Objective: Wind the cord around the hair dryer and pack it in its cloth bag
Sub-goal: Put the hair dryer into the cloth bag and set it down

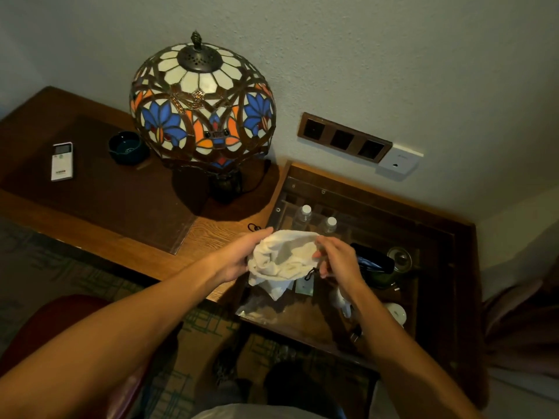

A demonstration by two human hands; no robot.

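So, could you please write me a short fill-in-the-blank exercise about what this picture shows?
1. Both hands hold open a white cloth ____.
2. The stained-glass lamp stands on the wooden ____.
3. The white remote lies to the ____ of the dark bowl.
4. Behind the left hand and right hand stand ____ capped bottles.

Missing words: bag; desk; left; two

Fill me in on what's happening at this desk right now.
A person is holding a white cloth bag with both hands: the left hand grips its left side and the right hand pinches the rim, spreading the mouth open above a glass-topped side cabinet. The bag looks limp. A dark object lying just right of the hands may be the hair dryer, but that is unclear. A stained-glass lamp stands on the desk.
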